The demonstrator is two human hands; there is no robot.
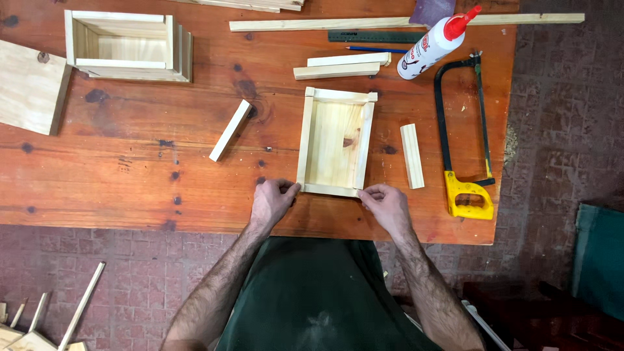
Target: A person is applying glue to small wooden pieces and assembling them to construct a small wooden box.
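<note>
A shallow pale wooden tray [336,140], made of a flat board framed by thin strips, lies on the reddish wooden table [130,175]. My left hand [272,201] pinches the near left corner of its front strip. My right hand [387,205] presses the near right corner of the same strip. Both hands rest on the tabletop at the tray's near edge. Loose wooden strips lie to the left [230,130] and right [411,156] of the tray.
A yellow-handled hacksaw [463,136] lies right of the tray. Beyond it sit a white glue bottle with a red cap [432,44], a ruler [376,36], a pencil, two short strips [341,65] and a long strip. A wooden box [127,45] and a board [29,88] are far left.
</note>
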